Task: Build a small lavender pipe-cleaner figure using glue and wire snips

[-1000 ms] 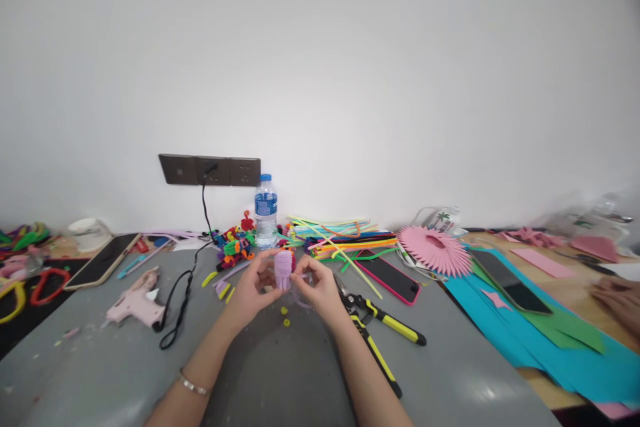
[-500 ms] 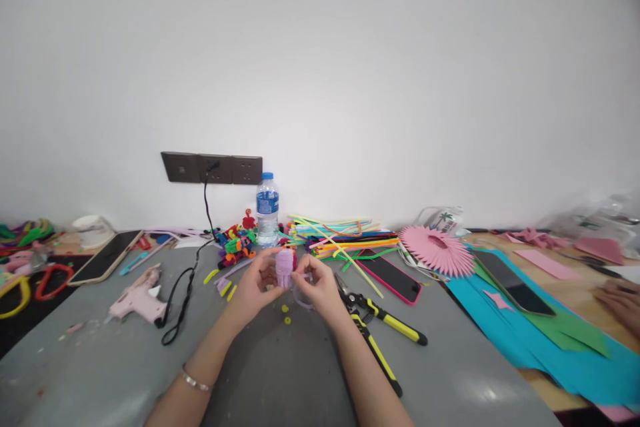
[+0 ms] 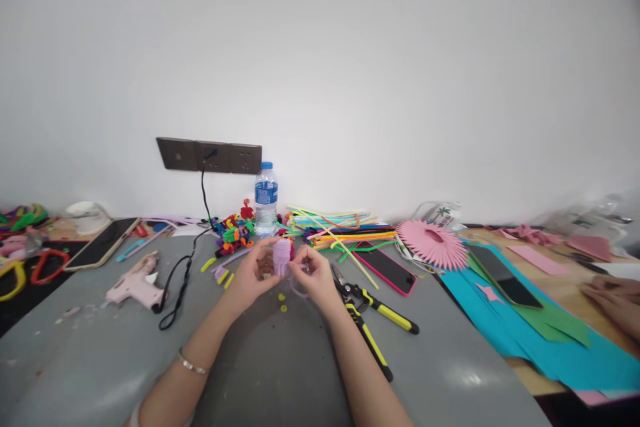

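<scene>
A small lilac pipe-cleaner figure (image 3: 281, 256) is held above the grey table (image 3: 280, 373) between both my hands. My left hand (image 3: 250, 279) pinches its left side, fingers curled. My right hand (image 3: 314, 278) pinches the right side, where a lilac pipe-cleaner loop (image 3: 298, 291) hangs below the fingers. Two small yellow rings (image 3: 283, 303) lie on the table just under the hands. Yellow-handled pliers (image 3: 367, 320) lie right beside my right wrist.
A pink glue gun (image 3: 134, 285) with a black cord (image 3: 186, 273) lies at left. A water bottle (image 3: 265, 199), coloured pipe cleaners (image 3: 340, 230), a pink-cased phone (image 3: 386, 271) and a pink paper fan (image 3: 432, 245) are behind. Another person's hand (image 3: 613, 297) rests at right near blue paper (image 3: 545, 340).
The view has tilted down a little, so everything sits slightly higher in frame. My hands stay closed on the lilac figure with small finger movements.
</scene>
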`<state>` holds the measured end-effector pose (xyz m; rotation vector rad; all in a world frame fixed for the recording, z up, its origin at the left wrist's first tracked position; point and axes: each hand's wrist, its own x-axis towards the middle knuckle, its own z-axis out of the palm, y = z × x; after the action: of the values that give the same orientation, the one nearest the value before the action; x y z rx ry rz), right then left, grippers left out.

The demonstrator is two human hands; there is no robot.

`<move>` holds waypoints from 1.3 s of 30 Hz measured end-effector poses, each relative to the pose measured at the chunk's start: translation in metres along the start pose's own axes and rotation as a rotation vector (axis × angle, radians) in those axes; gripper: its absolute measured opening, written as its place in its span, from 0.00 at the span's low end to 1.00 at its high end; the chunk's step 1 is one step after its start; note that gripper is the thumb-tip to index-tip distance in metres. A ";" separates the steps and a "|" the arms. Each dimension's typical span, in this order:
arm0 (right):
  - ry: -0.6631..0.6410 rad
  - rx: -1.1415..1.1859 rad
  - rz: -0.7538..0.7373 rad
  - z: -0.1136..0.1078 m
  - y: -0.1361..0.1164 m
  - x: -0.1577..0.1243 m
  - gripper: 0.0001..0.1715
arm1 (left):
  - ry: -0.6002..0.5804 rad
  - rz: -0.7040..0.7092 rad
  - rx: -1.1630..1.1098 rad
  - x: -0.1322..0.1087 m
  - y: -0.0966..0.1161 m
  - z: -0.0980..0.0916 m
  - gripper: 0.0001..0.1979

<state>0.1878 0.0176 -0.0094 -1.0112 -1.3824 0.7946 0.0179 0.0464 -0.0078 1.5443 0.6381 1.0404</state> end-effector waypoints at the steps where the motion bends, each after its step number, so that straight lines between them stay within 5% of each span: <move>1: 0.000 0.001 0.002 0.000 0.000 0.000 0.13 | 0.002 0.000 -0.001 0.000 0.000 0.000 0.30; 39: 0.012 0.086 0.072 0.002 0.000 0.000 0.17 | 0.072 -0.012 0.093 -0.002 0.000 0.002 0.30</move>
<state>0.1861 0.0175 -0.0099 -1.0017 -1.2966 0.8920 0.0191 0.0435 -0.0085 1.5866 0.7540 1.0739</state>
